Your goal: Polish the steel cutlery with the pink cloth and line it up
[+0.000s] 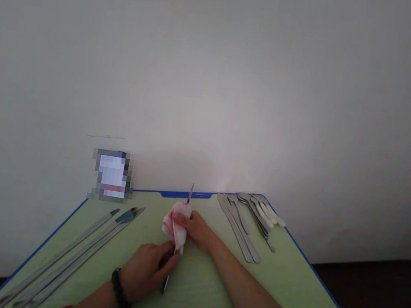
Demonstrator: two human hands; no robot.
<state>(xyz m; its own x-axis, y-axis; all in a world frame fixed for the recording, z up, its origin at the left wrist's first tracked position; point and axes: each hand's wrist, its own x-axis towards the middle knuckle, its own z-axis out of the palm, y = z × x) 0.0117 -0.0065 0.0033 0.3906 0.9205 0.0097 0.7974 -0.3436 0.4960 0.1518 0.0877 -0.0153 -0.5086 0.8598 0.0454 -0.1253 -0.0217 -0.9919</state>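
A pale wall (215,93) is rising behind the green, blue-edged bench (198,298). Over the bench's middle, the left hand (146,269) is pinching the handle end in its grip, and the right hand (199,231) is closing its grip on a pink-and-white cloth (170,224), which is wrapping the table knife (166,283) with its tip poking out. Three knives (83,259) are lying at left; two knives (233,226), spoons (254,215) and white-handled cutlery (268,217) are lying at right. A dark beaded bracelet (119,290) is circling the left wrist.
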